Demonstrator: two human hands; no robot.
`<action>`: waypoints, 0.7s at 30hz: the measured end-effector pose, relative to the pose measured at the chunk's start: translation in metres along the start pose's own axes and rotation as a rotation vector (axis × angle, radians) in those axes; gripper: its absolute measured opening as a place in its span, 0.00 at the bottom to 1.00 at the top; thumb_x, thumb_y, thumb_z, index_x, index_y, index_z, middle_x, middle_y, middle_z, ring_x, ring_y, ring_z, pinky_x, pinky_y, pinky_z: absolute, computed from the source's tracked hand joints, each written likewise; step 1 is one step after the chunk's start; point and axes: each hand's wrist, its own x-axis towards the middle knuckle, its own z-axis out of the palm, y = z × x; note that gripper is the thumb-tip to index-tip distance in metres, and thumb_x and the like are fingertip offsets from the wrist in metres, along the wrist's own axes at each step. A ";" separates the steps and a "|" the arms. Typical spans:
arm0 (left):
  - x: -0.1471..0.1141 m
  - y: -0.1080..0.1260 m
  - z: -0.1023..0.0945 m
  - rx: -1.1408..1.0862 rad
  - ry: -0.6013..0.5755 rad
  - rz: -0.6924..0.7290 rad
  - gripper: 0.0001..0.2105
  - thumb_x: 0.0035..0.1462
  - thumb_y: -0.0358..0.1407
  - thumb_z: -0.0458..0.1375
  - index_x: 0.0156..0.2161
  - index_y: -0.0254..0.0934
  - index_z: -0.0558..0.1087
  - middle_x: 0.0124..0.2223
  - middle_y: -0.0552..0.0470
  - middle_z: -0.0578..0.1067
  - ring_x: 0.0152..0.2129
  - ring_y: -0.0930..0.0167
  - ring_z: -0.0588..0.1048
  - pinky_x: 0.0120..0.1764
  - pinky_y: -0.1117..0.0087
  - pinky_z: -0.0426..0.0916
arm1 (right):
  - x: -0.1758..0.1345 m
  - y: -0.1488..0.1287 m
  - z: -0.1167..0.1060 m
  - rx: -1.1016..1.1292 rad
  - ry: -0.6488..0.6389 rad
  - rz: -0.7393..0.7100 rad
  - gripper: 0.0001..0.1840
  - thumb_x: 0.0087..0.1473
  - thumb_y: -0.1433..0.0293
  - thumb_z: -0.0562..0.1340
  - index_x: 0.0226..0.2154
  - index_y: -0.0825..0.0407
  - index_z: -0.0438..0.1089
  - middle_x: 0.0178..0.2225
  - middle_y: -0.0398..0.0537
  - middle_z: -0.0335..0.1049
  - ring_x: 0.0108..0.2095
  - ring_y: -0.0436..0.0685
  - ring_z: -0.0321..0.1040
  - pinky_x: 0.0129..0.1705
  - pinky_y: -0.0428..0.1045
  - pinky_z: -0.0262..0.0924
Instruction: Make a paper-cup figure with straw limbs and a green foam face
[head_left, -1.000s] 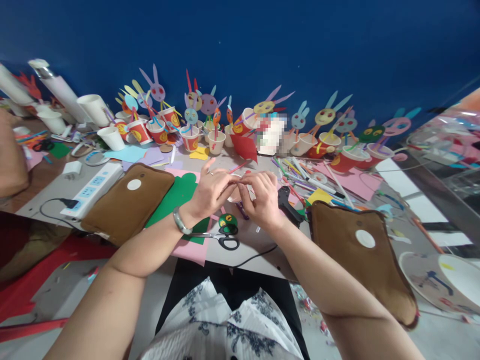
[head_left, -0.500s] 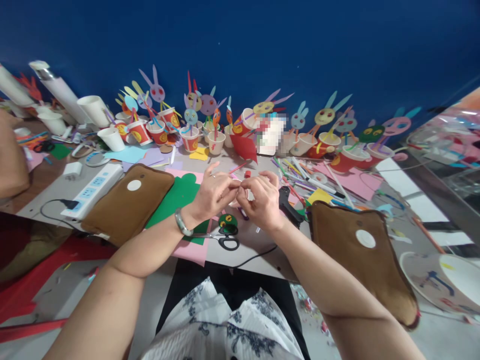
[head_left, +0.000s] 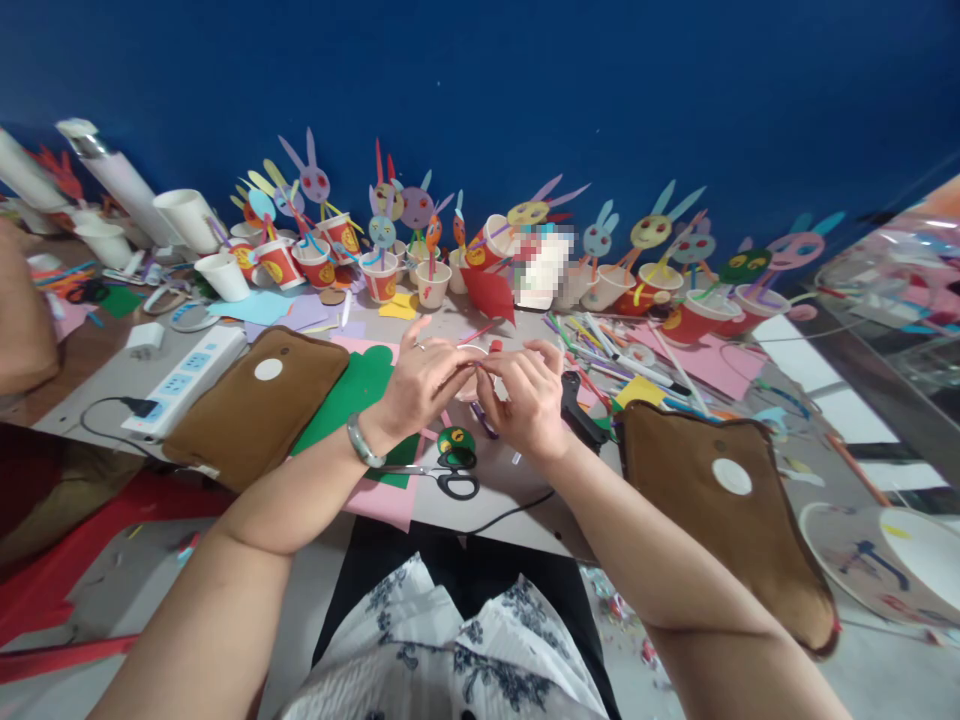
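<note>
From my end of the head camera I see both bare hands raised over the middle of the table (head_left: 517,518), fingertips meeting. The left hand (head_left: 421,385) is drawn narrow, thumb and forefinger nearly together; the right hand (head_left: 527,398) is bent in a pinch against it. Whatever small piece sits between those tips is too hidden for me to tell, so I can't say what either one grips. A pale cup (head_left: 470,388) shows just beneath the fingers, midway between the table's front and back edges; I cannot tell whether they touch it.

Nearer the front edge I have a green paper face (head_left: 455,441) with yellow eyes, touching the black-handled scissors (head_left: 458,488). Green paper (head_left: 352,395) lies partly over pink paper (head_left: 390,508), left of the scissors' handles, the pink sheet reaching the front edge. A black glue gun (head_left: 582,415) is just right of the right hand. A brown pad (head_left: 259,400) lies toward the left end, another brown pad (head_left: 712,520) at the front edge on the right. Rabbit-faced cups (head_left: 379,280) line the back edge.
</note>
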 end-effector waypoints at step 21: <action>-0.003 0.002 0.000 -0.025 0.000 -0.009 0.15 0.69 0.42 0.50 0.40 0.39 0.76 0.35 0.53 0.80 0.36 0.70 0.77 0.65 0.55 0.54 | -0.002 -0.001 0.001 0.039 -0.011 0.013 0.04 0.56 0.73 0.60 0.36 0.48 0.67 0.33 0.44 0.78 0.34 0.56 0.72 0.51 0.58 0.56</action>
